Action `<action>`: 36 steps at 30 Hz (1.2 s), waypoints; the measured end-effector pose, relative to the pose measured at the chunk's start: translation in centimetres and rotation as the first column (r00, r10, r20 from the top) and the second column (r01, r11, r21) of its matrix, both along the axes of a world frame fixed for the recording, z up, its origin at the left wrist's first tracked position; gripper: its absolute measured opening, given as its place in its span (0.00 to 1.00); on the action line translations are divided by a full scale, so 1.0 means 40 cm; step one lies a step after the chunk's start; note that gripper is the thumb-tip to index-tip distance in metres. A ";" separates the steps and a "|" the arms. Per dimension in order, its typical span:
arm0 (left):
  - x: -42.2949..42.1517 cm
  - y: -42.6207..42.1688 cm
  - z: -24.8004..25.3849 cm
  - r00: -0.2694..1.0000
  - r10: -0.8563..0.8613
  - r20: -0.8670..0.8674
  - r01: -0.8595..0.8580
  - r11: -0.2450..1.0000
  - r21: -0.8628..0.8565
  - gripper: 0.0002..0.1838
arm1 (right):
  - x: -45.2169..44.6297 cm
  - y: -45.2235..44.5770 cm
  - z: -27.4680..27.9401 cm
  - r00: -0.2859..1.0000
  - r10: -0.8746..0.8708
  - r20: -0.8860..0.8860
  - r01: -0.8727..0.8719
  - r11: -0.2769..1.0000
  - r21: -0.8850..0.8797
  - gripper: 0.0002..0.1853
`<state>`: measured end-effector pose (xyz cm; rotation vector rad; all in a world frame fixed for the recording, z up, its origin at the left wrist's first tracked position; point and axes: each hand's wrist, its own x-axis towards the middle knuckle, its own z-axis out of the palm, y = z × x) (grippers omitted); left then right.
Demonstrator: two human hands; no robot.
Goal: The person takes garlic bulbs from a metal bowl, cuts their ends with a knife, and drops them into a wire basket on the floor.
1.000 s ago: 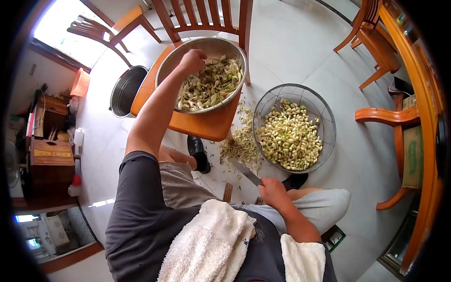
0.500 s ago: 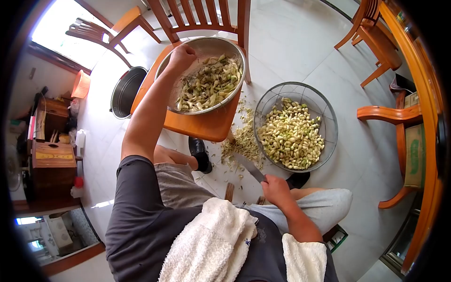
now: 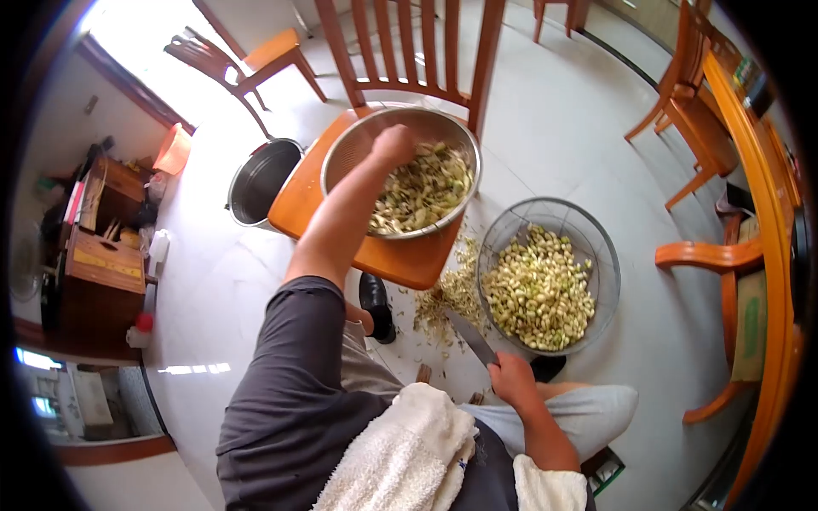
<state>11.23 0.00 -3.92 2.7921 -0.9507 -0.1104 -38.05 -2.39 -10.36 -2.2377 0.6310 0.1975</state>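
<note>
My left hand (image 3: 394, 145) is inside the rim of a metal bowl (image 3: 331, 180), curled with its fingers turned down and partly hidden; what they hold, if anything, does not show. Small untrimmed bulbs (image 3: 423, 194) with stalks and brownish skins lie heaped in the bowl. My right hand (image 3: 511, 376) grips the handle of a knife (image 3: 470, 335), its wide blade pointing forward and left over the floor. Pale trimmed bulbs with greenish tips (image 3: 543, 289) fill the middle of a round wire-mesh basket (image 3: 609, 271) right of the knife. Cut scraps (image 3: 454, 292) are scattered beneath the blade.
The bowl stands on a wooden chair (image 3: 396, 260). Left of it is a dark bucket (image 3: 262, 183). A wooden table (image 3: 780, 341) and more chairs line the right side. A white towel (image 3: 405, 456) lies over my front. My shoe (image 3: 375, 308) is near the chair.
My left hand has gone from above the bowl's rim down inside it, towards the bulbs. My right hand keeps the knife in about the same pose. The whole view has shifted slightly.
</note>
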 end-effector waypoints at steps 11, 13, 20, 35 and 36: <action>-0.050 0.109 0.134 0.974 0.006 -0.225 -0.122 0.854 -0.506 0.09 | 0.011 -0.007 0.045 0.998 -0.038 0.043 0.038 0.999 -0.003 0.11; -0.087 0.158 0.185 0.932 -0.145 -0.331 -0.105 0.768 -0.631 0.10 | 0.006 -0.014 0.036 0.996 -0.067 0.059 0.068 0.998 -0.014 0.11; -0.471 0.311 0.227 0.454 -0.546 -0.704 -0.625 0.367 -0.689 0.09 | -0.024 -0.024 0.093 0.913 -0.313 0.260 0.273 0.945 0.178 0.11; -0.790 0.287 -0.023 0.303 -0.532 -0.790 -0.661 0.480 -0.577 0.07 | -0.014 0.014 0.139 0.765 -0.110 0.635 0.177 0.983 -0.043 0.09; -0.794 0.283 -0.026 0.299 -0.535 -0.790 -0.655 0.487 -0.577 0.07 | -0.014 0.013 0.140 0.769 -0.107 0.630 0.174 0.984 -0.046 0.09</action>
